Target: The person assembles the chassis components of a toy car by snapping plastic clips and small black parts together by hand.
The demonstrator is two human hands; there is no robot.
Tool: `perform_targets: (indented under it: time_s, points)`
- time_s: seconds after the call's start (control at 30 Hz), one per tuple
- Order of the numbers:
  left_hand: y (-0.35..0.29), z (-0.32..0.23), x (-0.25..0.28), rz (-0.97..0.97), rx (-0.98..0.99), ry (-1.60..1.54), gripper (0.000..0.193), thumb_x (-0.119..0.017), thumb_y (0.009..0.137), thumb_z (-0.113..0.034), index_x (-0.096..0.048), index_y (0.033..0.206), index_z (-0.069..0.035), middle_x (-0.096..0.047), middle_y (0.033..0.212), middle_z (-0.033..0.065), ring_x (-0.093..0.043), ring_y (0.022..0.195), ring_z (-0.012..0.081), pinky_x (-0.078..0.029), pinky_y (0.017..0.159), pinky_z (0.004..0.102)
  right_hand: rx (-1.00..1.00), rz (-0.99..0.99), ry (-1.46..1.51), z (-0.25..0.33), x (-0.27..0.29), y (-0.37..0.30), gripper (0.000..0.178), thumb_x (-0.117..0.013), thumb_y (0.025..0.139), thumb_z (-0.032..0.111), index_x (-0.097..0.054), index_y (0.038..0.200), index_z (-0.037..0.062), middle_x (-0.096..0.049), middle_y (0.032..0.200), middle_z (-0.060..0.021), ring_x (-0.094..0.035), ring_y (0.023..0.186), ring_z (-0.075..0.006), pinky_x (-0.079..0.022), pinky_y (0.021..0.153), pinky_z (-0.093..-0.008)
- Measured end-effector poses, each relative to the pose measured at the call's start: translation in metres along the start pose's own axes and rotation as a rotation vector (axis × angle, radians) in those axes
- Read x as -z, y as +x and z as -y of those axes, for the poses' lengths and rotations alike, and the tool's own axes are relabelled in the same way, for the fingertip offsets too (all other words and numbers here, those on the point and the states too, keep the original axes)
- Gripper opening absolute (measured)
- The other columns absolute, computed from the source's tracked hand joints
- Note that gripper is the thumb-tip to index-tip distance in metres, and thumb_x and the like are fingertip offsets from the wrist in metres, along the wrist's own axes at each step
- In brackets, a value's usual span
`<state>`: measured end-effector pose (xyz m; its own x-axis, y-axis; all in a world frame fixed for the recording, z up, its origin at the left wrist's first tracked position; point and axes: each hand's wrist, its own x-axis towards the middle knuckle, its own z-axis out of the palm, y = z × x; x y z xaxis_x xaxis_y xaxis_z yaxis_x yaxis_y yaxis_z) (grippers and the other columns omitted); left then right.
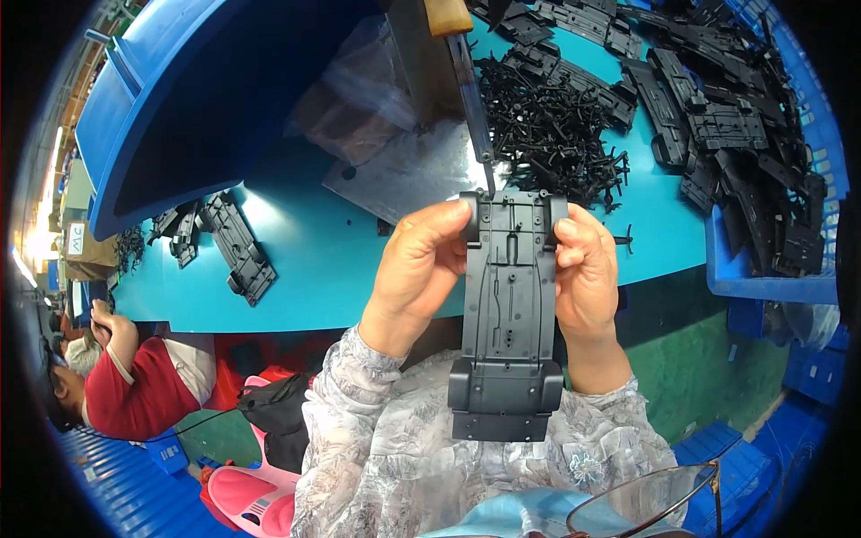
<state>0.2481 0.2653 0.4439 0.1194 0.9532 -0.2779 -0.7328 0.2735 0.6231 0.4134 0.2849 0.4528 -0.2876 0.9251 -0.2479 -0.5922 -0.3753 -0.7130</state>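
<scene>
Black chassis plate (509, 309): held lengthwise between both hands and gripped only near its far end, presumably because it is light enough to hang out without further support
Left fingers (438, 222): closed on the plate's left wheel arch, a raised edge that likely gives a firmer purchase than the flat floor
Right fingers (581, 237): curled and pinching the opposite arch; the matched grip, I judge, checks any twist
Metal-shafted tool (473, 100): stands beyond the fingers, its tip at the plate's far edge, which the side grip leaves uncovered; from where I stand, contact cannot be told
Heap of small black parts (560, 130): on the teal tabletop (314, 287) just beyond the right fingers, probably for a short reach
Single small part (627, 239): just right of the right fingers, apart from the heap
Further black plates (731, 127): piled well to the right of the right fingers, by a blue crate (771, 288) whose wall seems to contain them
Loose plates (238, 247): well left of the left fingers
Plate against fingers: far end between the two sets, middle and near end on the person's side of them
</scene>
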Motion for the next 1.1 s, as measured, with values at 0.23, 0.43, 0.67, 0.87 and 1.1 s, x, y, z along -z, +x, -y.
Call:
perform_targets:
  time_s: [0.23, 0.43, 0.67, 0.87, 1.1]
  points:
    - [0.011, -0.003, -0.006, -0.037, -0.008, -0.095, 0.02, -0.052, 0.086, -0.019, -0.061, 0.091, -0.001, -0.064, 0.083, 0.0065, -0.061, 0.07, 0.0129, -0.049, 0.059, 0.0242, 0.0, -0.016, 0.045, 0.003, 0.0, 0.018, 0.014, -0.056, 0.08, 0.014, -0.055, 0.086, 0.0015, -0.05, 0.057, 0.0034, -0.043, 0.037, -0.0042, -0.032, 0.032, -0.0157]
    - [0.017, -0.007, -0.007, 0.002, -0.008, -0.137, 0.019, -0.052, 0.086, -0.018, -0.06, 0.092, -0.001, -0.064, 0.084, 0.0062, -0.061, 0.07, 0.0129, -0.05, 0.06, 0.0255, 0.036, -0.08, 0.032, 0.006, -0.004, 0.024, 0.013, -0.059, 0.078, 0.015, -0.053, 0.08, 0.0043, -0.05, 0.055, 0.0031, -0.042, 0.034, -0.0054, -0.03, 0.031, -0.017]
    - [0.022, -0.009, -0.008, 0.004, -0.018, -0.154, 0.02, -0.052, 0.086, -0.017, -0.059, 0.093, 0.0, -0.063, 0.082, 0.0063, -0.061, 0.069, 0.0136, -0.05, 0.057, 0.0261, 0.055, -0.087, -0.004, 0.011, -0.006, 0.029, 0.013, -0.06, 0.078, 0.017, -0.053, 0.076, 0.0057, -0.05, 0.053, 0.0032, -0.041, 0.034, -0.0052, -0.029, 0.031, -0.0166]
    - [0.022, -0.01, -0.01, -0.016, -0.011, -0.172, 0.02, -0.051, 0.087, -0.017, -0.058, 0.095, 0.0, -0.063, 0.084, 0.0064, -0.061, 0.069, 0.0139, -0.051, 0.057, 0.0262, 0.018, -0.078, -0.006, 0.014, -0.006, 0.029, 0.014, -0.06, 0.078, 0.018, -0.053, 0.076, 0.0061, -0.049, 0.053, 0.0035, -0.04, 0.034, -0.0046, -0.029, 0.031, -0.0163]
    - [0.022, -0.011, -0.009, 0.005, -0.013, -0.166, 0.021, -0.051, 0.087, -0.017, -0.058, 0.097, 0.0, -0.063, 0.083, 0.0058, -0.06, 0.068, 0.0127, -0.05, 0.055, 0.0243, 0.031, -0.055, -0.019, 0.017, -0.009, 0.028, 0.014, -0.059, 0.079, 0.018, -0.052, 0.074, 0.007, -0.048, 0.053, 0.0038, -0.04, 0.034, -0.0043, -0.029, 0.032, -0.0159]
